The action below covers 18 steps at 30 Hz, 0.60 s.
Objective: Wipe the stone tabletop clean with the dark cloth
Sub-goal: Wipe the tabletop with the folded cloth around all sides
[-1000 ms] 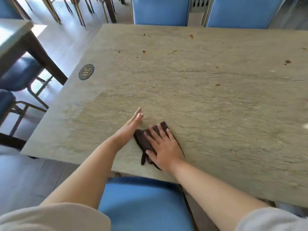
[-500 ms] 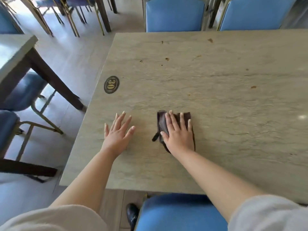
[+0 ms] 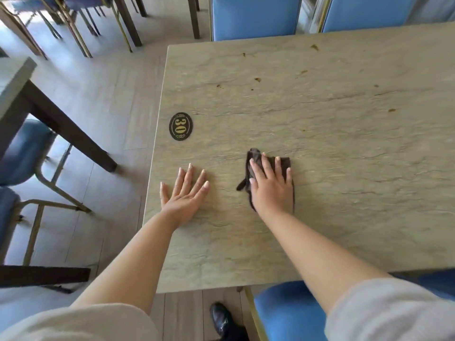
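Observation:
The stone tabletop (image 3: 332, 134) fills the right half of the head view, grey-green with a rough grain. A folded dark brown cloth (image 3: 285, 163) lies on its near left part. My right hand (image 3: 270, 185) presses flat on the cloth with straight, spread fingers, hiding most of it. My left hand (image 3: 184, 190) rests flat on the bare stone to the left of the cloth, close to the table's left edge, fingers spread. Several small brown crumbs and stains (image 3: 257, 79) dot the far part of the tabletop.
A black oval plate marked 30 (image 3: 180, 126) is fixed near the left edge. Blue chairs stand at the far side (image 3: 253, 16) and below me (image 3: 290, 313). Another table (image 3: 14, 80) and blue chairs (image 3: 22, 148) stand to the left over a grey floor. A black shoe (image 3: 221, 318) shows below.
My right hand has slid the cloth away from the near edge, farther onto the table. My left hand turned from its edge to lie flat on the stone, apart from the cloth.

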{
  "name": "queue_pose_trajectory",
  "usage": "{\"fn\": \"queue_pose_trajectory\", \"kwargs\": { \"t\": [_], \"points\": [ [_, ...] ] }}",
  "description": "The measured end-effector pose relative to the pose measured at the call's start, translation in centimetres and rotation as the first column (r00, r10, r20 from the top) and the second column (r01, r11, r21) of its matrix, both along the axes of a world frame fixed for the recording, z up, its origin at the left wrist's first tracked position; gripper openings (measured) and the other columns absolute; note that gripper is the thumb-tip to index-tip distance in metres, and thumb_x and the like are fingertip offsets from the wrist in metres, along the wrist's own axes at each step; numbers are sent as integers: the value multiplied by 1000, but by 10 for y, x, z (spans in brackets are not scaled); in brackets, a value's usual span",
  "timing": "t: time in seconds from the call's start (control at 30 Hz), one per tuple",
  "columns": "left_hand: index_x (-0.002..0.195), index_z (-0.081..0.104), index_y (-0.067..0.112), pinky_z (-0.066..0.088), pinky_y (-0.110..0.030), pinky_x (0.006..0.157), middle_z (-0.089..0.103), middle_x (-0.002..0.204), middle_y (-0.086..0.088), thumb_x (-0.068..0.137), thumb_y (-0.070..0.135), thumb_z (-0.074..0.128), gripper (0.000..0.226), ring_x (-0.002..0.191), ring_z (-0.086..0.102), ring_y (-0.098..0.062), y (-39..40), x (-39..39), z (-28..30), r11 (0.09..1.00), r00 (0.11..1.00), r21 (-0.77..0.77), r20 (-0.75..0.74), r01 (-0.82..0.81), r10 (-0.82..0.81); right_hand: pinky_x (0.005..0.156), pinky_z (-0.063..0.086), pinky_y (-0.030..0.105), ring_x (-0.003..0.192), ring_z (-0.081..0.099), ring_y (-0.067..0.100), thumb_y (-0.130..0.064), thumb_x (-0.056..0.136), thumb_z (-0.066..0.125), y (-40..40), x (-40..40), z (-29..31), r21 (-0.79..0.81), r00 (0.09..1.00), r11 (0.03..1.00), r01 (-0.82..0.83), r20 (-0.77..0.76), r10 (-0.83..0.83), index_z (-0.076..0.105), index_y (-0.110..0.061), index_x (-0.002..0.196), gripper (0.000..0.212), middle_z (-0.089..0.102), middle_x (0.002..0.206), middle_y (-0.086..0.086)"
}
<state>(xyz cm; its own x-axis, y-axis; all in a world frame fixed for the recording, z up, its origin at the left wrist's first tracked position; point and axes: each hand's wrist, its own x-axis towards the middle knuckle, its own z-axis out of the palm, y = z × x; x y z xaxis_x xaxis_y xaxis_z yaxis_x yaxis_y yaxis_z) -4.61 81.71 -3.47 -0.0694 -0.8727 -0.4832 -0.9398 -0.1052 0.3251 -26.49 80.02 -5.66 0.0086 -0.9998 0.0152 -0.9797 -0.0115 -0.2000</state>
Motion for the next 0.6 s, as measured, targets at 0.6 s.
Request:
{"fn": "queue_pose_trajectory", "kwargs": {
  "t": [0.6],
  "points": [
    [153,-2,34,-21,-54,113,-16,158,20,92,68,7,70,144,-22,-5,-17,30,12,978,911,162,-408,133,-56,114,19,51,142,25,36,-46,93,36,32,86,-5,-49,901,901,432,-35,-433,37,-24,145,57,28,156,5]
  ]
}}
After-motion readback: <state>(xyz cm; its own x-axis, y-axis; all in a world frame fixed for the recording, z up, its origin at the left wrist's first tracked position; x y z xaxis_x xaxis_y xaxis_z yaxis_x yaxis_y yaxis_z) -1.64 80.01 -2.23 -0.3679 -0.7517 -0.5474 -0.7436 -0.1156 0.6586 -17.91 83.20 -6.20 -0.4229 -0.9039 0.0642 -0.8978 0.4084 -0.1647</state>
